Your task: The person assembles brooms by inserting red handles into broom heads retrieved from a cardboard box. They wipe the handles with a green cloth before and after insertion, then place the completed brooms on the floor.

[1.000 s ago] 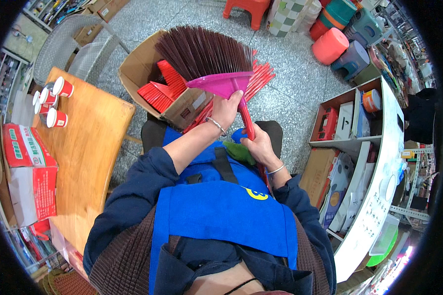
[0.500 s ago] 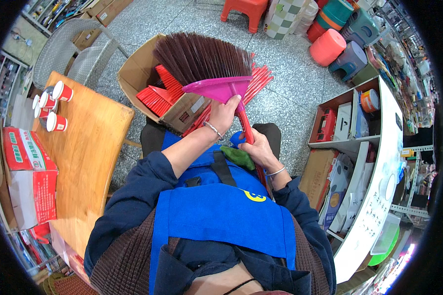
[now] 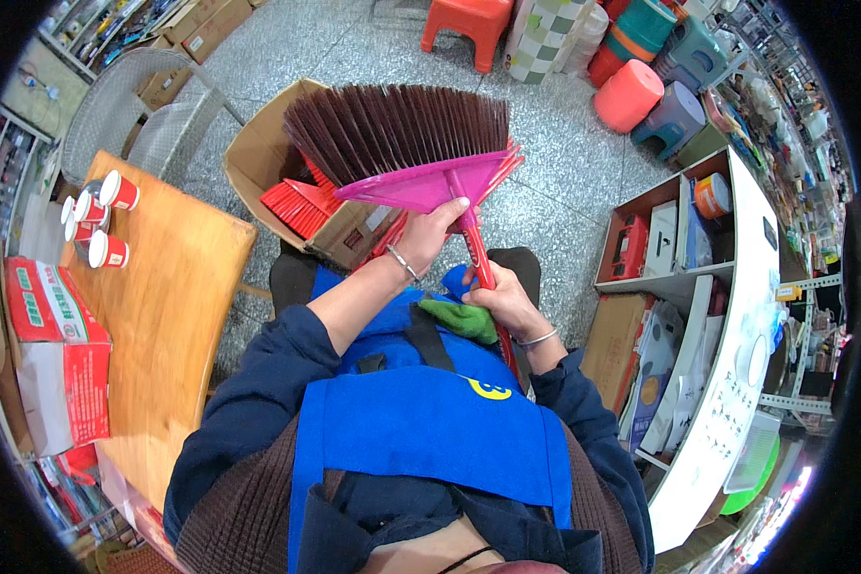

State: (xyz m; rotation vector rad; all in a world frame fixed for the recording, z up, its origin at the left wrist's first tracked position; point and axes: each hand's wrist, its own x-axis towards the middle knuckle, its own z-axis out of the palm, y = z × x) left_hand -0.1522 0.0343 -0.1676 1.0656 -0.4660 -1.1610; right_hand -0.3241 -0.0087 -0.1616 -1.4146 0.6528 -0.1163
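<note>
I hold a broom (image 3: 407, 177) with a magenta head, long dark brown bristles fanned away from me and a red handle. My left hand (image 3: 432, 234) is closed round the neck, where head and handle join. Lower down, my right hand (image 3: 507, 297) is wrapped round the red handle. A green cloth (image 3: 464, 319) hangs by the right hand, over my blue apron (image 3: 430, 421); whether the fingers pinch it I cannot tell. Behind the broom head, an open cardboard box (image 3: 258, 158) holds red broom heads (image 3: 298, 206). Red sticks beside the box are partly hidden by the broom.
On my left is a wooden table (image 3: 172, 316) with several red-and-white paper cups (image 3: 110, 250) and a red-and-white carton (image 3: 62, 354). A white shelf unit (image 3: 713, 430) stands on my right. Stools (image 3: 464, 29) and a metal chair (image 3: 115, 105) are farther off.
The broom head has turned, so its bristles spread wider and its magenta face shows more fully. It sits slightly lower in view. Both hands keep their hold.
</note>
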